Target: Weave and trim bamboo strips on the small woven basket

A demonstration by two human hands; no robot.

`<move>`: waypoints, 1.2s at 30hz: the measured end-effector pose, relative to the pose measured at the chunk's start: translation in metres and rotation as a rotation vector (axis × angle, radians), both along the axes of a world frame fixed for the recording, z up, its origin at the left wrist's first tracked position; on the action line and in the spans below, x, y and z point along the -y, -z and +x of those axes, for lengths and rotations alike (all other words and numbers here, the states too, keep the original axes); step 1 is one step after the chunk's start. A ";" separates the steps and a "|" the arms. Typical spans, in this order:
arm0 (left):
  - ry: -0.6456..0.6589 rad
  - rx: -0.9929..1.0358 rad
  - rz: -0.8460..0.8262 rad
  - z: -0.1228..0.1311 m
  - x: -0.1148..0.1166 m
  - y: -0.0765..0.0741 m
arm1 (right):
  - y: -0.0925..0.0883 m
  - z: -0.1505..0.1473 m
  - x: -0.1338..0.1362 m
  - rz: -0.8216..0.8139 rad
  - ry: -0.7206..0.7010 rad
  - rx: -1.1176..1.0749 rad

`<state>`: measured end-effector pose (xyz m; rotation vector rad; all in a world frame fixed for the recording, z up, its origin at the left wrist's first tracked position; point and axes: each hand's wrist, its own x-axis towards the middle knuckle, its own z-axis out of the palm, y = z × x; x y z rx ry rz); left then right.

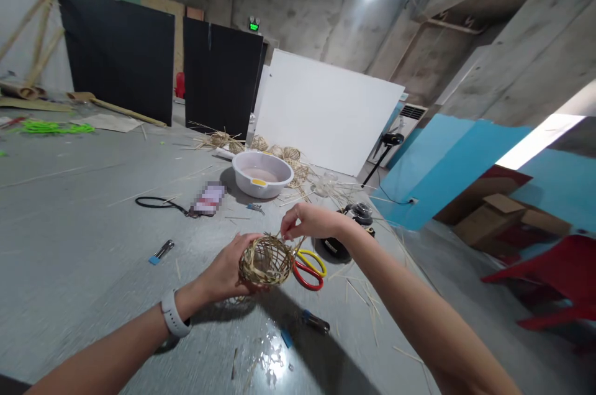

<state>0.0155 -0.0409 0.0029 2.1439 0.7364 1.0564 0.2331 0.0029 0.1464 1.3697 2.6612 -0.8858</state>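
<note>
While the left hand (230,264) is clamping a tan wicker bowl (267,261) steady, the right hand (306,222) is pinching a thin strip (280,233).

Person's left hand (236,263) and right hand (310,221) bare, forearms (410,299) bare too; on left wrist, pale whitish-grey band (174,314), smooth, broad, dotted with small dark holes, darker piece showing at one edge

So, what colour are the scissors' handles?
The scissors have one yellow handle loop and one red, seen in the head view, the only one here.
</note>
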 end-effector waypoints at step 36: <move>-0.174 0.313 -0.169 -0.001 0.000 -0.009 | 0.064 -0.028 0.037 1.247 0.112 -0.013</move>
